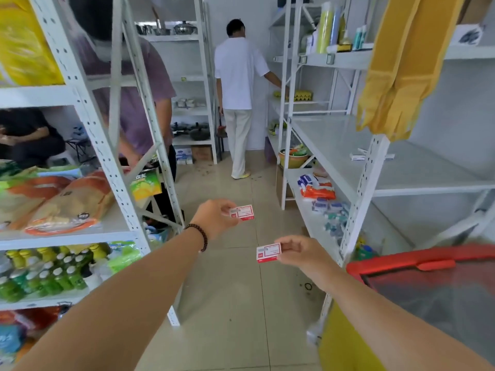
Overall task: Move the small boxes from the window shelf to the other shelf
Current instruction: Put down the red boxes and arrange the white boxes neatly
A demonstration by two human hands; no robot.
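Observation:
My left hand (216,218) holds a small red-and-white box (242,212) by its left end, out over the aisle floor. My right hand (300,252) grips a second small red-and-white box (269,253) by its right end, lower and nearer to me. Both arms reach forward between two white metal racks. On the wide grey shelf (417,172) of the right rack lie a few small white-and-blue boxes (360,156) beside the upright post.
The left rack (107,162) carries bread bags, green bottles and snack packs. A person in white (238,97) stands far down the aisle; a person in purple (139,103) bends behind the left rack. A red-rimmed chest (417,263) sits low right. Yellow cloth (401,70) hangs from above.

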